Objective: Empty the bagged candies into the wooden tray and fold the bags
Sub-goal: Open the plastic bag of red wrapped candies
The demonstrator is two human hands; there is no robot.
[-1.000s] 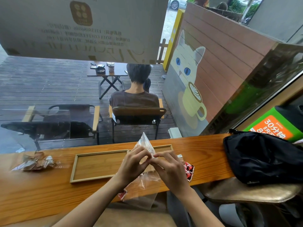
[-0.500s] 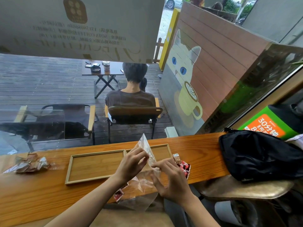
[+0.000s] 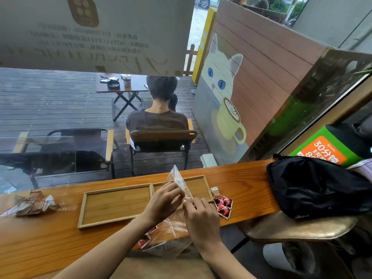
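Wooden surface (image 3: 241, 178); tray (image 3: 114, 206) on it, both compartments bare, so no emptying done. Left of tray: second bag (image 3: 34, 204), full. At tray's near right corner, left hand (image 3: 163, 202) and right hand (image 3: 201, 218) pinch clear bag (image 3: 177, 180), fingers narrow. Red candies (image 3: 223, 206) beside it.

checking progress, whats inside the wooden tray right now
The left compartment of the tray shows bare wood, no candies. The right compartment is partly covered by the hands and the clear bag; its visible part looks bare too.
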